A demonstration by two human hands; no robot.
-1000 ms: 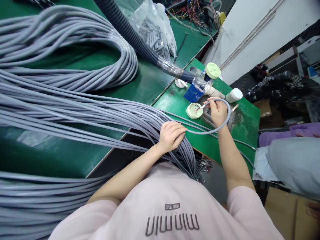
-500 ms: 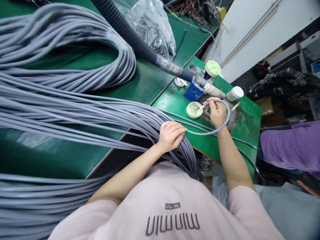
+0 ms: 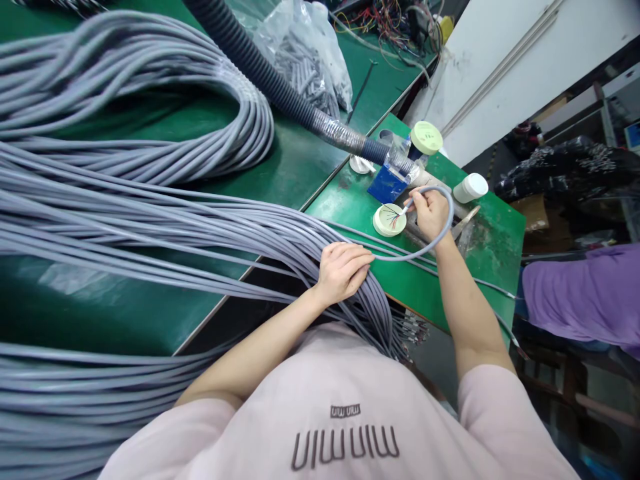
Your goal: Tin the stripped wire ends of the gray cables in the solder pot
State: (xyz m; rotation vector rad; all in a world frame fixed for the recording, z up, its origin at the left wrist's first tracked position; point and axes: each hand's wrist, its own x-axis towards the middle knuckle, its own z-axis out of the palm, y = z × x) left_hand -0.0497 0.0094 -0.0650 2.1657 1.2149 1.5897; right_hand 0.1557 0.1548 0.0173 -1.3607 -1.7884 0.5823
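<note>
Over the green workbench, the right hand's grip pinches a grey cable, slightly higher now.

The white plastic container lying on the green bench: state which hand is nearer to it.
Right. The right hand, pinching a grey sheathed cable, is close to the white plastic container, just left of it in view. The left hand is farther off, resting on a bundle of grey cables.

I'm looking through the head-worn camera, facing forward and down from above the pink shirt, close over the left hand, right hand and green table
</note>
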